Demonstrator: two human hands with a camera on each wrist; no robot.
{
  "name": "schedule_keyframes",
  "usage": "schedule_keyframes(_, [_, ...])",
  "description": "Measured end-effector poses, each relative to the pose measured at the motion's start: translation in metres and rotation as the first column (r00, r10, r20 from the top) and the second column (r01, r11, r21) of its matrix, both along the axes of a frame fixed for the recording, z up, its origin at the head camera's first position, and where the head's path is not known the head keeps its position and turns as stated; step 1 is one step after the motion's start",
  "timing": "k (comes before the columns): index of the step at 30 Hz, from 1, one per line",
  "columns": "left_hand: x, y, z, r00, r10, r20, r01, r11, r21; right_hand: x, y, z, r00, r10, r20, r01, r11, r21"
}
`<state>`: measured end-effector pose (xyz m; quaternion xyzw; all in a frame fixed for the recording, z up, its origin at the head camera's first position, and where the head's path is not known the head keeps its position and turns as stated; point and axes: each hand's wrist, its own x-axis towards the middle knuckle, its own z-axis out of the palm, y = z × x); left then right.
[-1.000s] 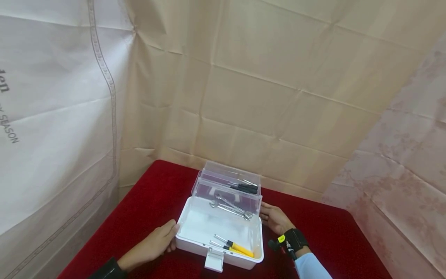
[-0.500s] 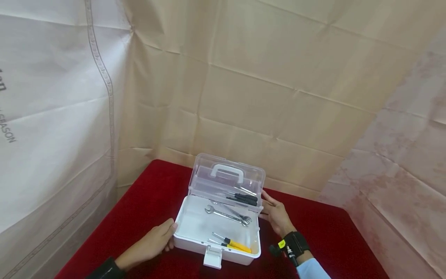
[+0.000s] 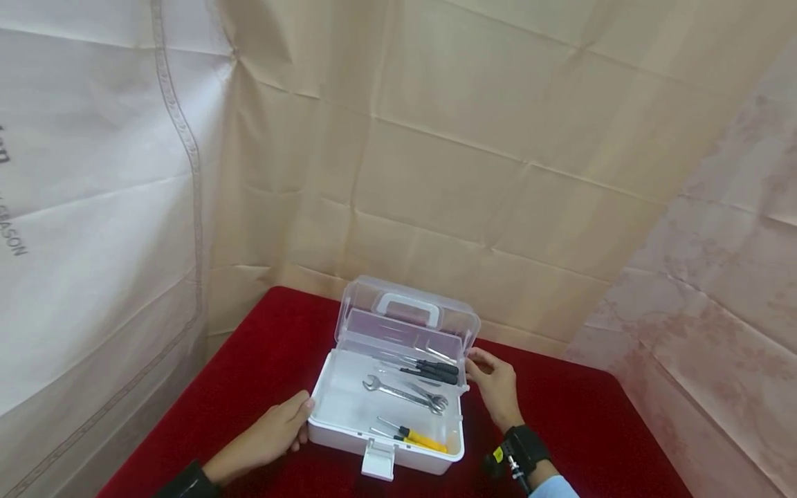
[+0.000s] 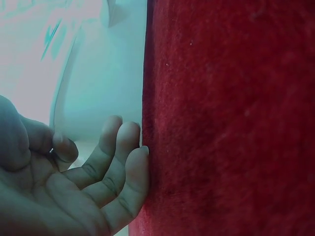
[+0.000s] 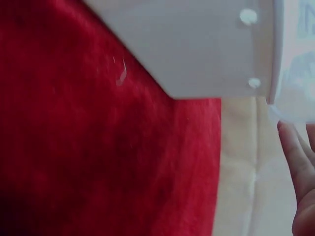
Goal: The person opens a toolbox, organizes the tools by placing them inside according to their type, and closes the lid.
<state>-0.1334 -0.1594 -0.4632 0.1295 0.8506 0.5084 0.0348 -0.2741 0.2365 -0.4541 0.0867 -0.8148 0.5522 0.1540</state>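
A white toolbox [image 3: 386, 444] stands open on the red cloth, its front latch [image 3: 378, 460] hanging down. My left hand [image 3: 280, 429] holds the left wall, thumb at the rim; in the left wrist view its fingertips meet the outside. With bent fingers, my right hand [image 3: 496, 387] grips the right edge of the clear lid [image 3: 361, 294], which tilts up at the back with a white handle [image 3: 407, 304]. Several black-handled screwdrivers [image 3: 438, 370] lie in the clear tray. Wrenches [image 3: 405, 394] and yellow-handled screwdrivers [image 3: 423, 439] are in the base.
The red-covered table [image 3: 249, 366] extends around the box, its back edge close behind the lid. A beige curtain [image 3: 436, 173] hangs at the back, with a white sheet [image 3: 93, 207] on the left and a pinkish patterned one [image 3: 716, 277] on the right.
The lid has swung up from lying back, so its handle shows. My right hand has risen along the lid's right edge. The left hand stays at the box's left wall.
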Motion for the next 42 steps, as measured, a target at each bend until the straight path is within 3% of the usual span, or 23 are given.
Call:
schedule_keyframes(4, [-0.001,0.001,0.001,1.0,-0.005,0.011,0.005,1.0,-0.007,0.003,0.002,0.006,0.997,-0.024,-0.066,0.033,0.991,0.131])
schedule_keyframes(8, [-0.003,0.002,0.0,1.0,-0.025,0.015,0.025,1.0,0.002,0.012,0.004,0.007,0.994,-0.02,-0.103,0.039,0.982,0.187])
schedule_keyframes(13, [-0.003,-0.001,-0.001,0.999,-0.045,0.018,0.045,0.999,0.016,0.025,0.004,-0.001,0.988,0.032,-0.153,0.005,0.972,0.235])
schedule_keyframes(19, [-0.006,-0.006,-0.002,1.0,-0.027,0.009,0.027,1.0,0.01,0.031,0.003,-0.01,0.957,0.164,-0.239,-0.09,0.952,0.293])
schedule_keyframes(24, [-0.009,-0.007,-0.004,1.0,-0.015,0.013,0.015,1.0,0.012,0.032,0.002,-0.012,0.949,0.156,-0.275,-0.063,0.945,0.32])
schedule_keyframes(36, [-0.008,-0.007,-0.003,1.0,-0.009,0.03,0.007,0.999,0.043,0.04,0.007,-0.02,0.823,0.317,-0.472,0.027,0.807,0.59])
schedule_keyframes(42, [-0.005,-0.006,0.004,0.998,0.063,-0.006,-0.062,0.993,0.1,0.048,0.011,-0.021,0.793,0.348,-0.5,0.087,0.748,0.658])
